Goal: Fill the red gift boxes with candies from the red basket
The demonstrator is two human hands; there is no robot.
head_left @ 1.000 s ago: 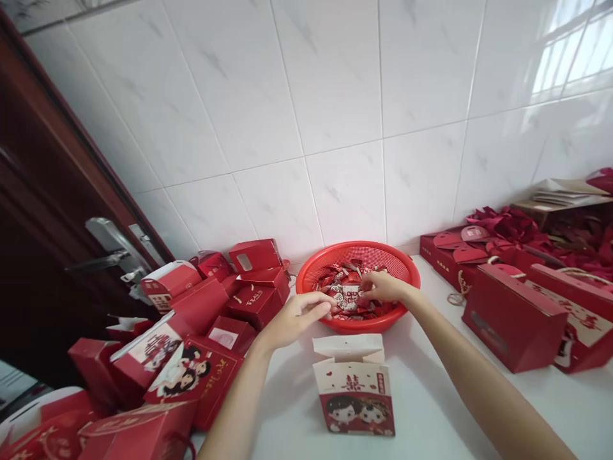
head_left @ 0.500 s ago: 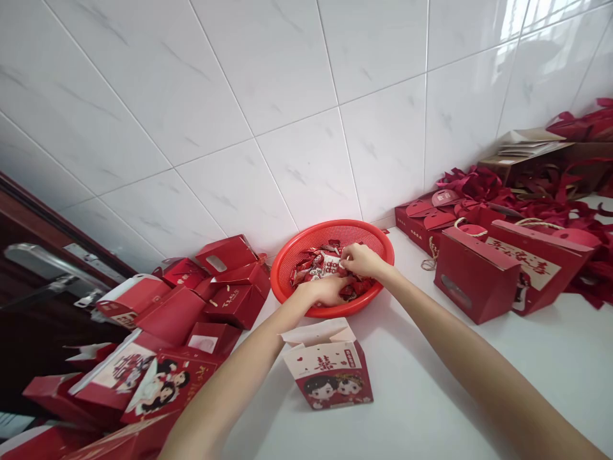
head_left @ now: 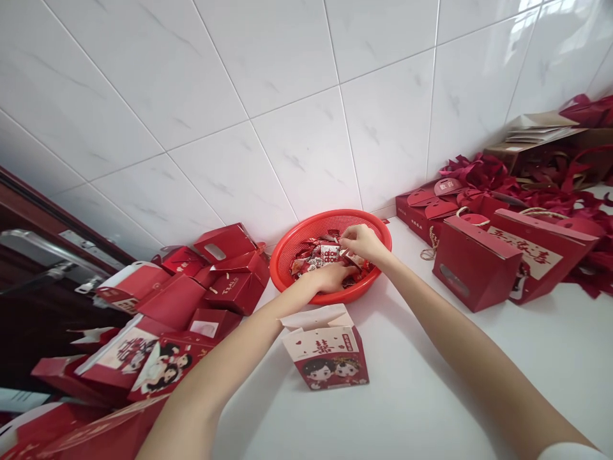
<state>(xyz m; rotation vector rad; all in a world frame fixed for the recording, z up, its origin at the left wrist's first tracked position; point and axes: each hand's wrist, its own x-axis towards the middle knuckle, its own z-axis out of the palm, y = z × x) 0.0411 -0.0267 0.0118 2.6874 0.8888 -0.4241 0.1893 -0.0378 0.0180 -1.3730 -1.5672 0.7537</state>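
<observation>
Both of my hands reach into a red plastic basket (head_left: 330,216) of wrapped candies (head_left: 313,259). My left hand (head_left: 334,277) lies low over the front part of the pile, its fingers curled among the wrappers and partly hidden. Just behind it, my right hand (head_left: 363,243) is closed, thumb and fingers pinched together; what they hold is too small to make out. A white and red packet (head_left: 330,254) sits beside the right fingertips. In front of the basket stands an open gift box (head_left: 330,358), upright, with two cartoon faces on its front.
Several red gift boxes (head_left: 179,303) are piled at the left, beside a dark door with a metal handle (head_left: 57,255). Handled red boxes (head_left: 474,265) stand at the right, near a heap of red ribbon (head_left: 479,174). A tiled wall (head_left: 297,140) rises behind the white table (head_left: 407,390).
The view has shifted slightly, so the basket and open box sit higher. My hands stay in the basket, the fingers moving a little among the candies.
</observation>
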